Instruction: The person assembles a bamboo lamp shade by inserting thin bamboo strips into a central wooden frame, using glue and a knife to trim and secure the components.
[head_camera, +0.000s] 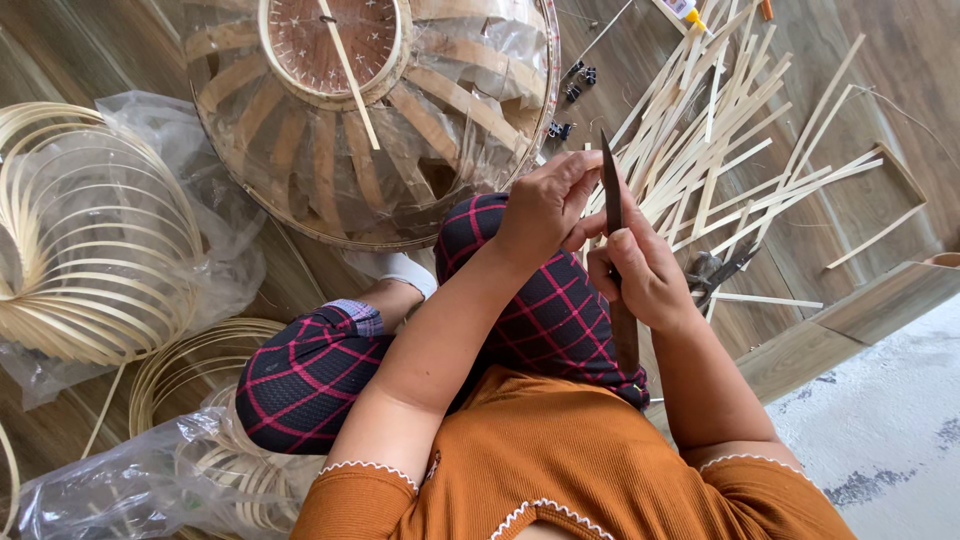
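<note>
right hand (648, 275): fingers closed on knife (612, 185), blade pointing up and away over the knee | left hand (545, 205): fingers curled, touching blade from its left, what they pinch is hidden | strip pile (720, 140) on floor just beyond, right hand nearer

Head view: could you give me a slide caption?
Both hands, left and right, grip a knife above bamboo strips beside a basket.

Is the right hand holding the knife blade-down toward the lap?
No, the right hand grips the dark knife with its blade pointing up and away from the lap, beside the left hand.
</note>
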